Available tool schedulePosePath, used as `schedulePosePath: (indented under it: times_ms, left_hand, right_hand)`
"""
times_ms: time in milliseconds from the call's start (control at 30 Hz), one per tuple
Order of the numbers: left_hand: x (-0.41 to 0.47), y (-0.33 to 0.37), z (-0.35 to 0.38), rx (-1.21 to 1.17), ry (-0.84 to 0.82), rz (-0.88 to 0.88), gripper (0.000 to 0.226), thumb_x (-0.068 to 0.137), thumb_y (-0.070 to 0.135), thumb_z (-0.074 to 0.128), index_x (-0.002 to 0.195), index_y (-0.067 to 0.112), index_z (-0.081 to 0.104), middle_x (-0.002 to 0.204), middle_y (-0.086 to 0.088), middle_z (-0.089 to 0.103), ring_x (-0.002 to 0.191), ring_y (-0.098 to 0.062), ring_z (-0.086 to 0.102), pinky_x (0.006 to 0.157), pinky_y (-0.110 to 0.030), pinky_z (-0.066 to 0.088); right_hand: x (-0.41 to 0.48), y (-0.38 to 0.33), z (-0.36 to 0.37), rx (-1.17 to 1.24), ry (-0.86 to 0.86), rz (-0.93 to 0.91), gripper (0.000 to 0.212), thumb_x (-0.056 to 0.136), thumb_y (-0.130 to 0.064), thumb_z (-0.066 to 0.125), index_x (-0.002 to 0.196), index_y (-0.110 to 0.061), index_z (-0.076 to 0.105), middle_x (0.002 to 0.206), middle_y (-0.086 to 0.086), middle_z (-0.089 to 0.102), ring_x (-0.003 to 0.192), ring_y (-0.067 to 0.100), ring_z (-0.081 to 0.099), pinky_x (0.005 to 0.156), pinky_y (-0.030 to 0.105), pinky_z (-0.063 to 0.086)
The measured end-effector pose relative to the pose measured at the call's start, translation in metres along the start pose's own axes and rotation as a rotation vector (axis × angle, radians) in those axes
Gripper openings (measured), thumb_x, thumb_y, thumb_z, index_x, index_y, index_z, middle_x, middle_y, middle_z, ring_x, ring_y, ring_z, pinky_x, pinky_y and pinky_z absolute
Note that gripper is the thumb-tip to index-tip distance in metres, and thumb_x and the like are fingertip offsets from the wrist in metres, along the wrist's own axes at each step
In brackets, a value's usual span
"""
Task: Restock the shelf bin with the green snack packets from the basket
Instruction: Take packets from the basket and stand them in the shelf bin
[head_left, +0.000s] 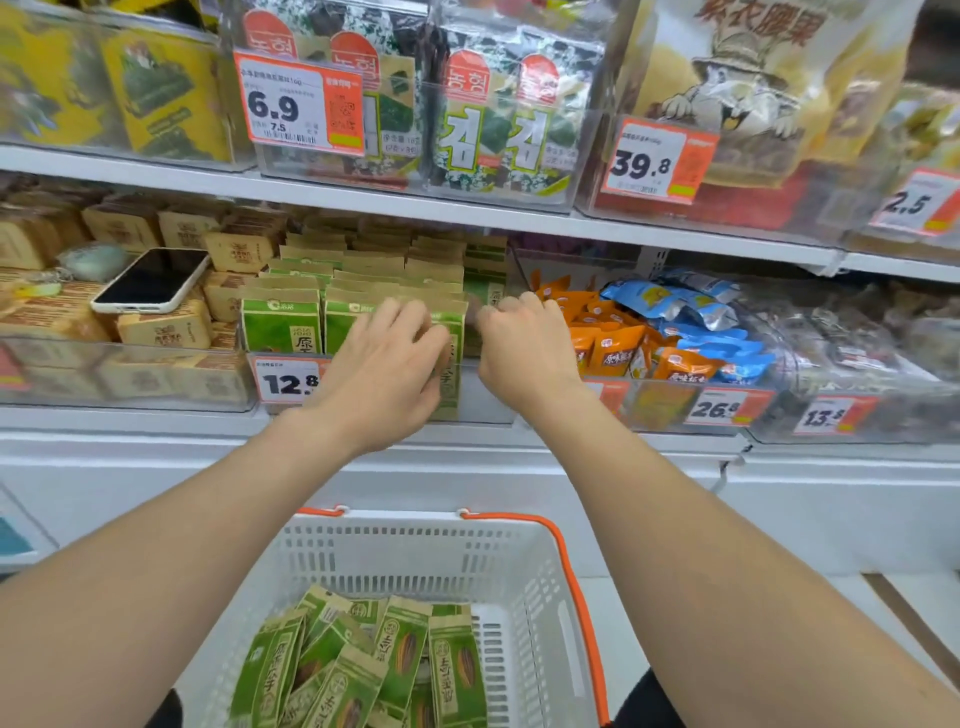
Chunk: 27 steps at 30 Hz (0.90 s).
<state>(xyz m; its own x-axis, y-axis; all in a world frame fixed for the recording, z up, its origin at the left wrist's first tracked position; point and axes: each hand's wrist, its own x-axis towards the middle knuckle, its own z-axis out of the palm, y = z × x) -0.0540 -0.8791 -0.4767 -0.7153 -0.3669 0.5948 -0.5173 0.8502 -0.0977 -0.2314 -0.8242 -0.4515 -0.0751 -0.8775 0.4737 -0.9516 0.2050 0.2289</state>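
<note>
I'm curling left hand (384, 364) fingers round front packet (450, 364) in bin (488, 401) | right hand (519, 348) fingers curled at bin's right, hold: cannot tell | packets (400, 654) lying in basket (415, 526) below bin | I'm judging them light, crinkly: pinching top edges suits

White shop shelving (363, 207) with orange-edged price tags (658, 162)

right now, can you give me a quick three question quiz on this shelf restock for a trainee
1. True or false: the white basket holds green packets.
2. What lies on the brown packets left of the shelf bin? A phone, B scanner, C wallet.
3. Which hand covers the bin's front packets?
Key: 1 true; 2 A; 3 the left hand.
</note>
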Motion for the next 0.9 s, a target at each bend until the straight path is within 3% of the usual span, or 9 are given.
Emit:
schedulePosePath:
  times_ms: [133,233,333,400,533,633,700,800,900]
  left_hand:
    - [-0.03,0.016,0.009,-0.025,-0.323,-0.032,0.008,0.092,0.031,0.055,0.092,0.023,0.059,0.087,0.001,0.066,0.086,-0.029,0.061,0.068,-0.038,0.035]
    - [-0.056,0.031,0.021,-0.056,-0.622,-0.084,0.016,0.098,0.032,0.051,0.104,0.026,0.063,0.099,-0.001,0.07,0.092,-0.031,0.067,0.07,-0.038,0.052]
    - [-0.084,0.046,0.039,-0.043,-0.883,-0.067,0.026,0.103,0.035,0.05,0.124,0.027,0.063,0.12,-0.003,0.067,0.107,-0.031,0.066,0.078,-0.037,0.051]
    - [-0.103,0.056,0.055,-0.047,-1.015,-0.042,0.031,0.104,0.034,0.05,0.131,0.026,0.062,0.126,-0.004,0.066,0.11,-0.032,0.066,0.084,-0.038,0.053]
    - [-0.134,0.065,0.09,-0.072,-1.282,-0.055,0.032,0.101,0.028,0.051,0.126,0.021,0.068,0.124,-0.002,0.07,0.108,-0.027,0.069,0.092,-0.044,0.059]
    - [-0.153,0.069,0.109,-0.077,-1.405,-0.07,0.027,0.103,0.022,0.047,0.114,0.013,0.071,0.115,-0.005,0.072,0.098,-0.024,0.069,0.084,-0.041,0.059]
    - [-0.167,0.071,0.122,-0.055,-1.443,-0.063,0.027,0.104,0.015,0.046,0.116,0.012,0.07,0.114,-0.005,0.071,0.089,-0.021,0.065,0.079,-0.036,0.057]
    - [-0.189,0.074,0.133,-0.017,-1.533,0.005,0.053,0.101,0.001,0.049,0.15,0.019,0.054,0.146,-0.005,0.06,0.114,-0.024,0.064,0.088,-0.034,0.055]
    - [-0.209,0.079,0.14,0.084,-1.598,0.173,0.074,0.098,-0.007,0.056,0.162,0.025,0.035,0.166,-0.012,0.034,0.133,-0.035,0.055,0.085,-0.04,0.054]
  right_hand:
    - [-0.046,-0.016,-0.009,0.166,0.101,0.08,0.011,0.085,-0.017,0.059,0.088,-0.01,0.067,0.085,0.014,0.069,0.081,0.038,0.063,0.065,0.038,0.03]
    - [-0.087,-0.034,-0.006,0.212,-0.133,0.094,0.006,0.09,-0.016,0.055,0.09,-0.013,0.06,0.088,0.011,0.066,0.085,0.037,0.064,0.064,0.036,0.03]
    - [-0.124,-0.052,0.003,0.2,-0.393,0.052,0.01,0.095,-0.019,0.056,0.088,-0.017,0.048,0.09,0.009,0.058,0.092,0.035,0.065,0.067,0.035,0.035]
    - [-0.143,-0.06,0.013,0.218,-0.53,0.037,0.003,0.096,-0.019,0.057,0.095,-0.017,0.055,0.104,0.011,0.063,0.098,0.036,0.065,0.071,0.035,0.038]
    - [-0.177,-0.069,0.036,0.187,-0.692,-0.045,0.021,0.095,-0.012,0.056,0.114,-0.014,0.064,0.123,0.013,0.065,0.107,0.034,0.066,0.073,0.037,0.043]
    - [-0.194,-0.077,0.053,0.178,-0.801,-0.115,0.017,0.091,-0.007,0.058,0.104,-0.017,0.063,0.11,0.009,0.068,0.1,0.032,0.068,0.075,0.038,0.046]
    - [-0.204,-0.085,0.063,0.19,-0.877,-0.167,0.01,0.091,-0.009,0.062,0.095,-0.017,0.057,0.096,0.006,0.062,0.094,0.031,0.066,0.074,0.037,0.044]
    - [-0.214,-0.097,0.078,0.186,-0.965,-0.247,0.018,0.092,-0.003,0.057,0.081,-0.017,0.054,0.077,0.0,0.049,0.082,0.029,0.059,0.072,0.037,0.042]
    - [-0.218,-0.105,0.089,0.155,-0.985,-0.312,0.014,0.095,-0.006,0.059,0.088,-0.017,0.055,0.078,0.0,0.049,0.086,0.028,0.059,0.077,0.038,0.041]
